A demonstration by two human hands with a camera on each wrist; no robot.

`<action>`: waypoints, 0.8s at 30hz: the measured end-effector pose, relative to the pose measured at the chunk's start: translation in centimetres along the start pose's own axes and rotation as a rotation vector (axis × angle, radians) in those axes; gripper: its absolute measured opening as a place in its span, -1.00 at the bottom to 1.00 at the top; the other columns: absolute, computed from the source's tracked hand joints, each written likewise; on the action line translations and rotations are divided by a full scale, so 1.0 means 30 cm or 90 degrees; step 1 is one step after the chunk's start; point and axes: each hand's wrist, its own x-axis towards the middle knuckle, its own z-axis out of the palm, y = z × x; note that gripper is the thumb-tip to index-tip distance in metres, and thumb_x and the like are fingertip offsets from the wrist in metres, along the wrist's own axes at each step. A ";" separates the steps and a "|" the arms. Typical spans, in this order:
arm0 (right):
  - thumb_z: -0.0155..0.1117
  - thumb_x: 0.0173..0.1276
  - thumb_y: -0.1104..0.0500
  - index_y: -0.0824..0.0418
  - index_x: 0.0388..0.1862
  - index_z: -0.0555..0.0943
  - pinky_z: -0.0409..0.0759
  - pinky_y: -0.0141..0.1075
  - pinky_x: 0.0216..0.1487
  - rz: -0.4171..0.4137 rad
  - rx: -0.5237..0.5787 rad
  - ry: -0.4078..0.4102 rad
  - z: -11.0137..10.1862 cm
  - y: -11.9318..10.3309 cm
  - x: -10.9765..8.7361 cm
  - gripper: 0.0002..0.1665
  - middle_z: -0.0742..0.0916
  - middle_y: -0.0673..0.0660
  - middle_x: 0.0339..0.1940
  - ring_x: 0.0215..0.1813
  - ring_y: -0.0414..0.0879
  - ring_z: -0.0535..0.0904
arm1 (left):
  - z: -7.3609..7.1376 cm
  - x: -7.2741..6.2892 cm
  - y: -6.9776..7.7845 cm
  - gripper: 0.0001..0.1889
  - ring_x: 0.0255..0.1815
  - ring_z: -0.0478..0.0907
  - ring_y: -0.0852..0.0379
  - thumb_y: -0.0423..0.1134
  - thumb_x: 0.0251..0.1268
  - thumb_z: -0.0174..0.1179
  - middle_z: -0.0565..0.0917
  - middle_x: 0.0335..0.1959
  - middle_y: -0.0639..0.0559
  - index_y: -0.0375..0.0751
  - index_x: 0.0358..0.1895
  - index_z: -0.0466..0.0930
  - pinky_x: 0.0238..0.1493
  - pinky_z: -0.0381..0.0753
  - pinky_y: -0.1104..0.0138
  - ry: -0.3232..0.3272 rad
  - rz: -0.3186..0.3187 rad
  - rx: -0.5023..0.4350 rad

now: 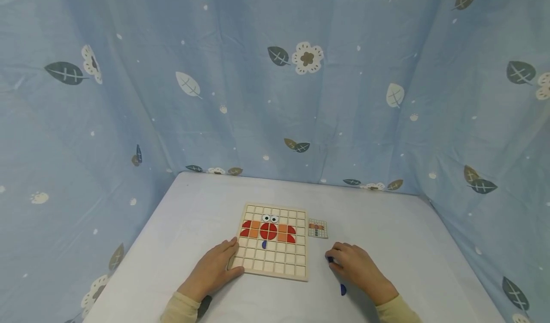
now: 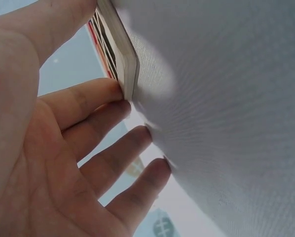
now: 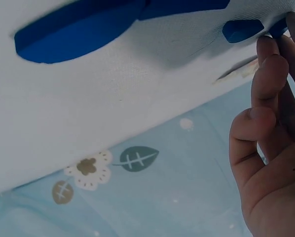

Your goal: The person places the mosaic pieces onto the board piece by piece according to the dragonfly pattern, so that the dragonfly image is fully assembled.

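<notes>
My left hand spans the near-left corner of a wooden grid board, thumb on the front edge and fingers along the left side. In the left wrist view the fingers are fairly straight, with the board's corner between thumb and forefinger. Red and orange tiles, two eye tiles and one blue tile lie in the grid. Right of the board, my right hand pinches a small blue tile between thumb and forefinger, close over the table. The remaining fingers curl inward.
Beside the board's right edge lies a small pattern card. A loose blue tile sits near my right wrist; more blue tiles show in the right wrist view. A patterned blue curtain encloses the white table.
</notes>
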 end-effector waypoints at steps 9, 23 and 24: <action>0.63 0.11 0.11 0.00 -0.17 0.78 0.69 -0.27 -0.22 0.042 0.035 -0.036 -0.007 -0.008 0.008 -0.71 0.69 -0.14 -0.25 -0.24 -0.24 0.64 | -0.005 -0.006 0.001 -0.23 0.42 0.39 -0.26 0.09 0.24 0.41 0.46 0.42 -0.22 -0.41 0.35 0.49 0.42 0.39 -0.07 0.008 0.005 -0.004; 0.65 0.10 0.12 0.00 -0.13 0.75 0.70 -0.35 -0.26 -0.032 0.057 0.109 0.005 -0.037 0.043 -0.66 0.69 -0.17 -0.24 -0.27 -0.32 0.60 | -0.007 -0.007 -0.004 -0.23 0.40 0.40 -0.27 0.08 0.23 0.42 0.47 0.41 -0.23 -0.42 0.34 0.49 0.40 0.41 -0.09 0.012 0.011 -0.003; 0.66 0.09 0.11 -0.01 -0.13 0.75 0.70 -0.35 -0.27 -0.034 0.056 0.120 0.004 -0.043 0.048 -0.66 0.69 -0.17 -0.24 -0.27 -0.32 0.61 | -0.006 -0.006 -0.005 -0.23 0.40 0.40 -0.28 0.08 0.22 0.42 0.47 0.41 -0.23 -0.42 0.34 0.49 0.40 0.40 -0.09 0.012 0.011 -0.005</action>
